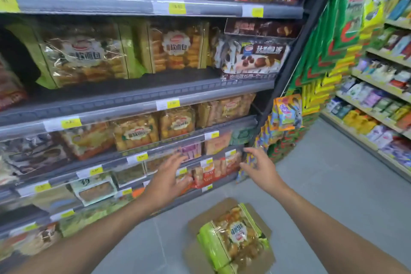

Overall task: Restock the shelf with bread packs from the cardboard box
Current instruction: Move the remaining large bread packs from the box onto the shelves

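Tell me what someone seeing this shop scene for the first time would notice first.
Two bare hands, left hand and right hand, reach out open and empty at centre. Below them on the floor, a cardboard box holds green bread packs. Matching packs stand on the shelf at upper left.

A wide strip of bare shelf board lies open in front of two green bread packs, with clear headroom beneath the price rail above. A chocolate cake pack blocks the right end of that tier. Lower tiers are packed to their front edges. Both empty hands, the left hand and the right hand, hang in free air before the shelving. On the grey floor, an open cardboard box of bread is reachable from above.
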